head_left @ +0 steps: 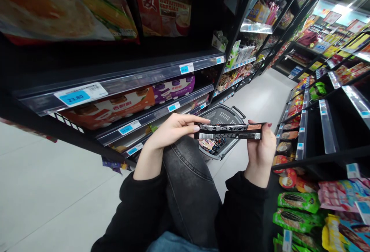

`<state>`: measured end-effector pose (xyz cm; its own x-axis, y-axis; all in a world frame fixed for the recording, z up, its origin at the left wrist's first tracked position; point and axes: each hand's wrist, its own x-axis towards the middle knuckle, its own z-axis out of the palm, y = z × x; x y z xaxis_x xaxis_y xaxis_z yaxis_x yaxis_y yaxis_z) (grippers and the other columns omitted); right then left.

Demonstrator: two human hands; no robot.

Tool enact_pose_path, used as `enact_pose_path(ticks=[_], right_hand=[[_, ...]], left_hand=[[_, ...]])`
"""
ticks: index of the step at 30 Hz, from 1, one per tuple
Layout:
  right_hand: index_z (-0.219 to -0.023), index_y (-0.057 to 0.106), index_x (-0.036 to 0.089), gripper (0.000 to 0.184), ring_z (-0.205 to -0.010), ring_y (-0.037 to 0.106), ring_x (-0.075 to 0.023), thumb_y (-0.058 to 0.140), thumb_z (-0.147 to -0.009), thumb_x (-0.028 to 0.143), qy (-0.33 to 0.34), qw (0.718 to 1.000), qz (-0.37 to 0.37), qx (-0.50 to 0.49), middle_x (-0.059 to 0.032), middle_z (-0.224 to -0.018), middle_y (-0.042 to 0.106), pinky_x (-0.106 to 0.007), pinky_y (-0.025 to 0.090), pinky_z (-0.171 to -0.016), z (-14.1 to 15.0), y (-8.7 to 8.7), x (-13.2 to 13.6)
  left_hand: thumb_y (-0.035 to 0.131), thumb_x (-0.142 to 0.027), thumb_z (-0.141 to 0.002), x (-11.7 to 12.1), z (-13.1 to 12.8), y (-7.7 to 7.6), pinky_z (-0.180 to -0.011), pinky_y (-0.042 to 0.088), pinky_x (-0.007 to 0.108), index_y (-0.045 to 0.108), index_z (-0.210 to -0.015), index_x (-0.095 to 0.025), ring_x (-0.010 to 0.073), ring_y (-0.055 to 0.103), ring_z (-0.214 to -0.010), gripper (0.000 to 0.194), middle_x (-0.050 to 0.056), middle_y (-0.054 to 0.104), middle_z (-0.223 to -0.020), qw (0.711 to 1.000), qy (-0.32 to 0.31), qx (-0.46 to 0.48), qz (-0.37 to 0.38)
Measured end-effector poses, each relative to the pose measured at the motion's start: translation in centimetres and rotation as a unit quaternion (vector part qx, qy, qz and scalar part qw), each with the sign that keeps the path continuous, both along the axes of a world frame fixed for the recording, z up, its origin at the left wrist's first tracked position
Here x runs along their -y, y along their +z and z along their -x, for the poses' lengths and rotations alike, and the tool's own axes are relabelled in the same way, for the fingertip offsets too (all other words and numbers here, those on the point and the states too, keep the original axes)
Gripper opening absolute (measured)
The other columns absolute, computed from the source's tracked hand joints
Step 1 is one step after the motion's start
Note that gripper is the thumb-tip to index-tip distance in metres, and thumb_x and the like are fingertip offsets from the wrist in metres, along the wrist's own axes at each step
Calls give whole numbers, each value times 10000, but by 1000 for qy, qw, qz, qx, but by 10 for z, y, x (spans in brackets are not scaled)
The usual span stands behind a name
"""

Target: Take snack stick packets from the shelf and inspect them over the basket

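A long, narrow black stick packet [229,131] stretches level between my two hands, with small white print, a barcode near its left end and an orange patch at its right. My left hand [176,126] pinches the left end between thumb and fingers. The right end sits in the closed fingers of my right hand [261,148]. Below the packet is a grey shopping basket [221,113] on the floor, with several slim dark packets [212,146] in it, partly hidden by my hands and knee.
To the left stand black shelves with price labels [78,96], cereal bags [163,7] and orange and purple cup packs [175,89]. A second rack on the right holds green snack bags [299,202]. The pale floor [254,94] of the aisle runs between them.
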<state>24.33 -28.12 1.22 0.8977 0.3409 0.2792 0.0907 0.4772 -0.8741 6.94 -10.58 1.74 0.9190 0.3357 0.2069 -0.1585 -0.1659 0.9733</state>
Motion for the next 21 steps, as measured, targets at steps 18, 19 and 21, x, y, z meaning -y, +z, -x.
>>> enact_pose_path(ticks=[18,19,21], right_hand=[[-785,710,129,272,-674,633,-142,712,-748,398,98,993,69,6,-55,-812,690,-271,556,-587,-6,-4,7],[-784,704,124,268,-648,622,-131,719,-737,387,94,992,81,-1,-52,-811,687,-248,542,-542,-9,-6,8],[-794,689,112,285,-612,606,-110,728,-715,383,55,994,95,-20,-50,-815,683,-216,521,-499,-19,-12,10]], left_hand=[[669,-326,-776,4,-17,-4,-601,577,248,648,-1100,-127,144,673,-627,381,53,700,-785,976,157,84,122],[666,-322,-775,3,-18,-5,-615,578,252,644,-1080,-117,145,675,-648,368,59,701,-797,970,188,92,123],[651,-311,-781,1,-18,-6,-654,577,265,636,-1040,-99,155,683,-706,334,82,707,-848,961,237,97,106]])
